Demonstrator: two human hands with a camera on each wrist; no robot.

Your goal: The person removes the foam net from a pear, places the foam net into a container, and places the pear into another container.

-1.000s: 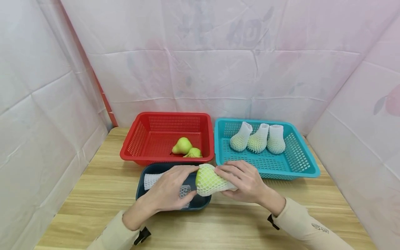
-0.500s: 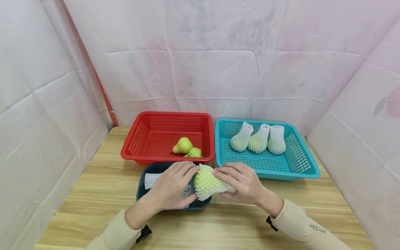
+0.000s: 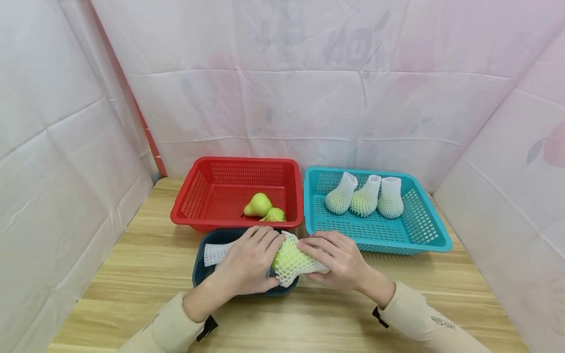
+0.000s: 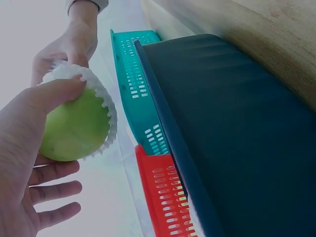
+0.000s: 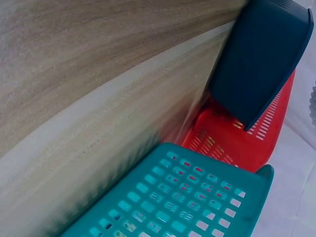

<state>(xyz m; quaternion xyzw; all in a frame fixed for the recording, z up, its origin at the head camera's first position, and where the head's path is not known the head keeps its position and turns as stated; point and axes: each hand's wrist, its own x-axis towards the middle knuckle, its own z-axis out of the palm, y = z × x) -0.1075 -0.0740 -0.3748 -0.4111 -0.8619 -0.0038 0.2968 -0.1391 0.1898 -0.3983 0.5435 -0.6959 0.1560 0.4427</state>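
A green pear [image 3: 287, 259] is partly inside a white foam net sleeve [image 3: 300, 264], held in the air over the right end of the dark blue bin [image 3: 289, 289]. My right hand [image 3: 337, 260] grips the sleeved pear from the right, round its narrow end. At the wide end my left hand [image 3: 247, 262] pinches the pear between thumb and fingers. The left wrist view shows the bare round bottom of the pear [image 4: 76, 128], the thumb pressed near the sleeve's rim [image 4: 111, 111] and several fingers straight below. In the right wrist view the right hand is out of sight.
More foam sleeves [image 3: 215, 255] lie in the dark blue bin, partly hidden by the left hand. Behind it, a red basket [image 3: 190, 211] holds two bare pears [image 3: 258, 205]. Three sleeved pears [image 3: 364, 198] stand in the turquoise basket [image 3: 415, 245] at right.
The pear and my right hand have shifted slightly left. The left fingers have come closer over the pear's wide end, and the sleeve's lower rim hangs a little lower.
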